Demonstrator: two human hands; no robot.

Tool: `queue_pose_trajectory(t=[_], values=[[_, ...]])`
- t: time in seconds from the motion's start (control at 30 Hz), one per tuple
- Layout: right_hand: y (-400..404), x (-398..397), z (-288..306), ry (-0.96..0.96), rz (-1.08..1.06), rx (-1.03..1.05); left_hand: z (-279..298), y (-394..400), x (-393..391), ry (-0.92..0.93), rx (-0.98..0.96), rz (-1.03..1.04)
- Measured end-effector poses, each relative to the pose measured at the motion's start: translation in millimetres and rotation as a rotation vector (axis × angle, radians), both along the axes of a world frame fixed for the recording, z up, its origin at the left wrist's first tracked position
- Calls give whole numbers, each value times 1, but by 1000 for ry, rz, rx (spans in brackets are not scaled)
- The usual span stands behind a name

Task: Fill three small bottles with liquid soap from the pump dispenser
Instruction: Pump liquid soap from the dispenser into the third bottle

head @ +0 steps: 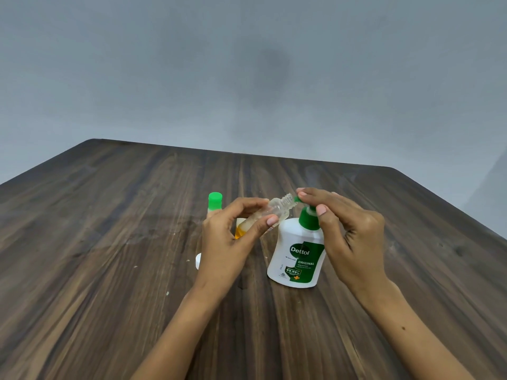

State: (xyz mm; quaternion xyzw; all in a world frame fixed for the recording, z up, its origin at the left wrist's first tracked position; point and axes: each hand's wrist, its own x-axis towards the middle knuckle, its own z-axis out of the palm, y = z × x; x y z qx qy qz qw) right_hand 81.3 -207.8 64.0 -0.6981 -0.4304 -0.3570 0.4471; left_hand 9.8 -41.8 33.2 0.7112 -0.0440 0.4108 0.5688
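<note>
Here left hand point(227, 237) grips clear, ribbed-neck bottle point(277, 209).

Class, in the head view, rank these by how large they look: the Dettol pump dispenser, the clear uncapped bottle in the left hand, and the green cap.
1. Dettol pump dispenser
2. Clear uncapped bottle in the left hand, partly hidden by fingers
3. Green cap, farther from the camera, yet plainly smallest

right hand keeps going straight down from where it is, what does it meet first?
Likely the green pump head of the white Dettol dispenser: the right hand has straight fingers over it, contact unclear.
</note>
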Motion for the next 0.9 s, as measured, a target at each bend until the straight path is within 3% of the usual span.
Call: queue_pose_trajectory(t=[0.9], values=[[-1, 0, 11, -21, -20, -57, 0, 1, -1, -10, 26, 16]])
